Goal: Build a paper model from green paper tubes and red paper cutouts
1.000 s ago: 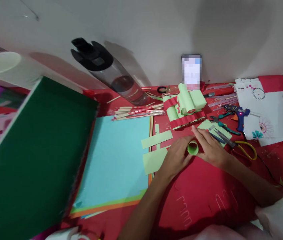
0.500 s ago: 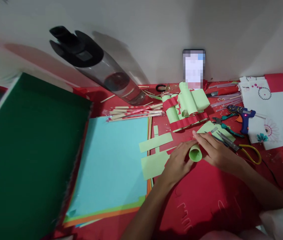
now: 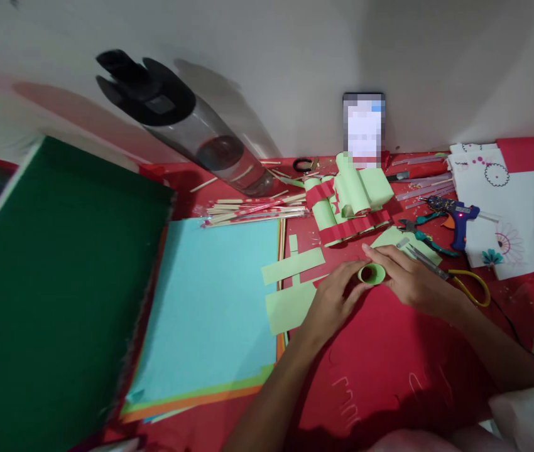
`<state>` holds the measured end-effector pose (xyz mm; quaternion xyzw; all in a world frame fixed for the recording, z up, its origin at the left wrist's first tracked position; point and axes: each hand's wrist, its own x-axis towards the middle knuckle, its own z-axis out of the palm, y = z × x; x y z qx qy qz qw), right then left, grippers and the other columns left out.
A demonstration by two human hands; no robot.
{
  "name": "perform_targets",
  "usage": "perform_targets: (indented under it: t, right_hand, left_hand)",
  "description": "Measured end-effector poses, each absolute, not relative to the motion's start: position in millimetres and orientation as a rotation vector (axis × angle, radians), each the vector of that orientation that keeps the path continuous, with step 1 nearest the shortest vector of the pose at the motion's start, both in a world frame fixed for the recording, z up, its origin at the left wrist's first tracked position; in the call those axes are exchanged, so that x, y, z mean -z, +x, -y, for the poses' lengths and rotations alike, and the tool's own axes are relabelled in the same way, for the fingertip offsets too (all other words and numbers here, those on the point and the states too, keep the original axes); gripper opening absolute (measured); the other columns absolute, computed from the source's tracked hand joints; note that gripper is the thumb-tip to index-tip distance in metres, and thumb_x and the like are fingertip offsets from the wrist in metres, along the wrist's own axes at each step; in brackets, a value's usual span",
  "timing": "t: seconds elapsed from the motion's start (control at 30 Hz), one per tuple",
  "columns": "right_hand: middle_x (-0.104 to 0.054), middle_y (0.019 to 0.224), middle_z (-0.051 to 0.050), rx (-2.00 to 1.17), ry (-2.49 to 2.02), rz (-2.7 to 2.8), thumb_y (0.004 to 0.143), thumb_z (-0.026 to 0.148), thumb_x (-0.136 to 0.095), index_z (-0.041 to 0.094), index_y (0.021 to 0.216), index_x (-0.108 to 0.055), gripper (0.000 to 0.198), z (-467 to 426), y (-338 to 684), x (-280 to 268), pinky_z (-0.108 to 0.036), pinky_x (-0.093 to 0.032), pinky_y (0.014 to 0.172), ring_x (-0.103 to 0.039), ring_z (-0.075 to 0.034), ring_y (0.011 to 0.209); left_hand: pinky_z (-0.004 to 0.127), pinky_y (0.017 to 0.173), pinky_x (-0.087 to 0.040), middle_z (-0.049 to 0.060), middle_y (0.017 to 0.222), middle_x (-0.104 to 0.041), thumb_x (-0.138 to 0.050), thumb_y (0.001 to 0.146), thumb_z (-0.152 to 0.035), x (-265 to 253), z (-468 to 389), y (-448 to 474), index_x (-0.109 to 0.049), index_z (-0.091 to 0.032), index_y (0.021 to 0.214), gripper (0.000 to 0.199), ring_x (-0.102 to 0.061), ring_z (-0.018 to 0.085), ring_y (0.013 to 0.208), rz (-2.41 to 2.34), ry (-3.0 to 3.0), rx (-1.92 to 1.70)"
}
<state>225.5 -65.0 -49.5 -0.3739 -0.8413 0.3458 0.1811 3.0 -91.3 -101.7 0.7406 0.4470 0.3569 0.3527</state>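
- Between the two hands, near the front of the red tabletop, a light green paper tube stands with its open end facing up toward the camera.
- The left hand grips the tube from its left side, fingers curled around it and thumb near the rim.
- The right hand presses on the tube's other side with fingers extended, so the tube is grasped between both hands; its rim looks squeezed into an oval.
- Just beyond the fingertips sits a paper model of light green rolls bound with red bands.
- Beside the left hand, light green strips lie partly over the edge of a stack of coloured sheets, light blue on top.
- By the right hand are yellow-handled scissors, lying partly over a light green paper piece, with teal-handled pliers and a blue glue gun farther right.
- Behind the model a phone leans on the wall; left of it, a dark-capped bottle stands behind wooden sticks.
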Motion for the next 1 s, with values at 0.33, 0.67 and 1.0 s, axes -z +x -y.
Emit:
perform_targets:
  t: [0.33, 0.67, 1.0]
  right_hand:
    - [-0.071, 0.128, -0.016, -0.514, -1.463, 2.486, 0.109, 0.022, -0.044, 0.016, 0.140, -0.058, 0.035, 45, 260, 31, -0.043, -0.052, 0.103, -0.067, -0.030, 0.119]
    - [-0.070, 0.120, -0.014, -0.457, -1.850, 2.870, 0.103, 0.028, -0.058, 0.019, 0.123, -0.064, 0.023, 44, 270, 20, -0.031, -0.037, 0.066, -0.068, -0.027, 0.099]
    - [-0.067, 0.127, -0.019, -0.412, -1.849, 2.957, 0.098, 0.007, -0.049, 0.015, 0.136, -0.051, 0.039, 56, 237, 24, -0.035, -0.049, 0.074, -0.072, -0.031, 0.106]
  left_hand:
    - [0.038, 0.089, -0.059, 0.009, 0.118, -0.073, -0.067, 0.101, -0.041, 101, 88, 5, -0.063, -0.023, 0.125, 0.030, -0.071, 0.024, 0.105, -1.197, 1.871, -0.908]
    - [0.038, 0.082, -0.059, 0.009, 0.114, -0.072, -0.068, 0.100, -0.041, 103, 85, 7, -0.066, -0.024, 0.119, 0.026, -0.070, 0.023, 0.095, -1.205, 1.799, -0.938]
    - [0.036, 0.077, -0.057, 0.009, 0.108, -0.072, -0.069, 0.099, -0.046, 105, 83, 7, -0.068, -0.022, 0.117, 0.030, -0.068, 0.021, 0.089, -1.226, 1.770, -0.944]
